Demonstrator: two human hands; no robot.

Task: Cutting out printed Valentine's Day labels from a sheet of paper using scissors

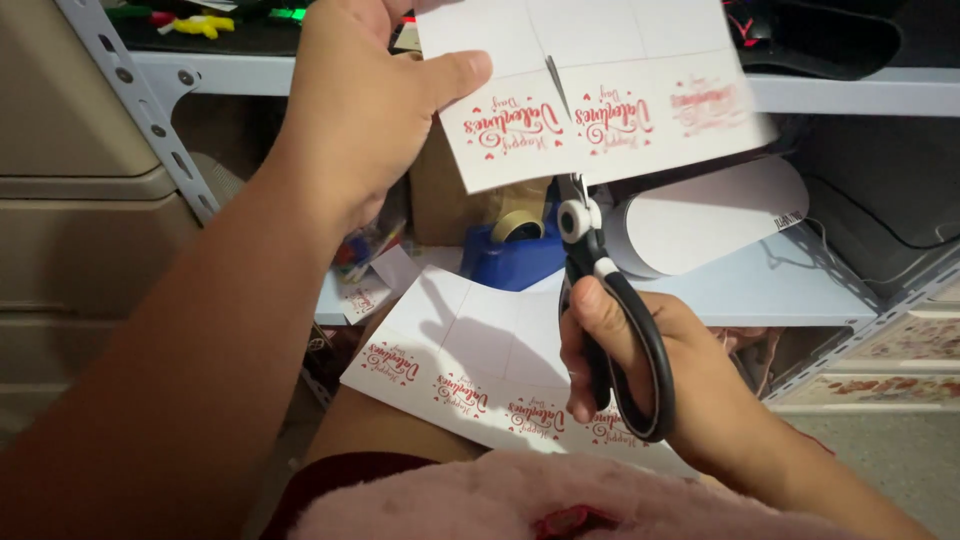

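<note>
pink fuzzy fabric (pixel 560 505) lies closest to you, across your lap at the bottom of the view, with a second printed sheet (pixel 470 355) resting just above it on your knee — parked there flat, within easy reach, its red script labels in a row along the near edge.

your left hand (pixel 365 105) is clenched on the upper sheet of white card (pixel 600 90), thumb pressed on the face and fingers behind, holding it up in the air and fairly taut so the blades have something stiff to bite into. your right hand (pixel 625 355) grips the black-handled scissors (pixel 600 290), fingers through the loops, blades pointing up; the tip shows against the sheet on a faint line between two red labels, so the cut seems to follow the printed grid. how far the blades are parted you can't tell, as the paper hides most of them.

behind the sheet a grey metal shelf (pixel 760 285) carries a blue tape dispenser (pixel 515 250) and a white rounded machine (pixel 710 220). beige drawers (pixel 70 200) stand to the left — a cluttered storage corner, dimly lit.
</note>
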